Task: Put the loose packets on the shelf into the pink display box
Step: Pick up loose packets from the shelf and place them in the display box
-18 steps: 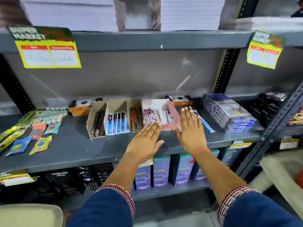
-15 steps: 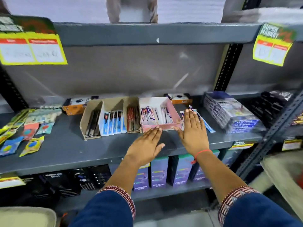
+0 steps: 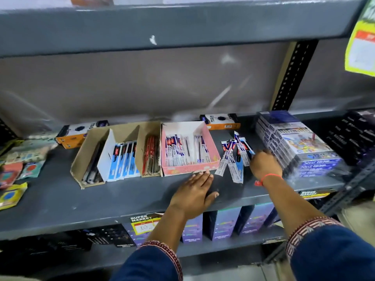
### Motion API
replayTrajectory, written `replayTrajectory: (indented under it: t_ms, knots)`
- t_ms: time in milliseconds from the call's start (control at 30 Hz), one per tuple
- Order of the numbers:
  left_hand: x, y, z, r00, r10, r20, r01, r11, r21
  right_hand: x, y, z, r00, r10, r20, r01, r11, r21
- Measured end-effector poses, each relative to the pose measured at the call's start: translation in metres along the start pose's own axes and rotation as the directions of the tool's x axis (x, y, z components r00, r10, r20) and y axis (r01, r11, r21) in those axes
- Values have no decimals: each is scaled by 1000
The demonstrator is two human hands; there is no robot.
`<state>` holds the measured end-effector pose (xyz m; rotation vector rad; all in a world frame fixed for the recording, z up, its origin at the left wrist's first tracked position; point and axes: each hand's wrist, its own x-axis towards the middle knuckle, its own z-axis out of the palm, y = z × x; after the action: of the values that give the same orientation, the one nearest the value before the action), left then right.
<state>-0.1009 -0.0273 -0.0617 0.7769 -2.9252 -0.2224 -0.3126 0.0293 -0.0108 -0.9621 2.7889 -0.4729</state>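
Note:
The pink display box (image 3: 190,169) stands open on the grey shelf (image 3: 113,195) and holds several white-and-blue pen packets standing on end. Several loose packets (image 3: 232,161) of the same kind lie fanned out on the shelf just right of the box. My left hand (image 3: 192,194) rests flat on the shelf, fingers apart, its fingertips at the box's front wall. My right hand (image 3: 263,166) sits at the right edge of the loose packets, between them and a wrapped stack. Its fingers bend down out of sight, so any grip is hidden.
Brown cardboard trays (image 3: 115,157) of pens adjoin the pink box on its left. Two orange-and-black boxes (image 3: 221,121) lie at the back. A shrink-wrapped stack of boxes (image 3: 298,145) stands close on the right. Flat colourful packets (image 3: 14,179) lie far left. A shelf (image 3: 182,25) runs overhead.
My right hand has come off the loose packets and moved to their right side, uncovering them. My left hand slid forward to the box's front. The view has drawn closer.

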Motion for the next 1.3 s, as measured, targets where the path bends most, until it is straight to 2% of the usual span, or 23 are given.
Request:
replayTrajectory:
  t_ms: [167,433,633,733,833,933,1033,1133,1233,1300]
  knots:
    - [0,-1,4,999,10,-47,-10,1000,5,14,5,4,1000,3,11,-3,1000,-15]
    - [-2,0,4,997,-16,-77,18,999,28,34,14,0,995,52,84,-68,978,195]
    - [-1,0,6,995,-13,-97,16,999,28,44,12,0,990,61,124,-80,985,156]
    - [-2,0,5,994,-6,-110,7,1000,15,51,10,-4,983,104,154,-132,975,180]
    - [-1,0,5,993,0,-115,1,1000,9,51,13,-8,971,137,198,-187,948,256]
    - [0,-2,5,994,13,-106,-13,1000,-6,45,18,-12,972,172,157,-220,902,371]
    - [1,-2,6,998,8,-69,-9,1000,-9,31,16,-18,974,200,104,-222,768,601]
    - [1,-2,7,999,15,-51,-15,1000,-3,11,8,-28,975,176,138,-211,522,827]
    - [1,-3,7,997,31,-77,-31,1000,2,-22,-12,-38,976,78,202,-217,327,920]
    - [0,-4,6,993,46,-110,-47,999,-6,-47,-24,-37,973,12,229,-224,250,942]
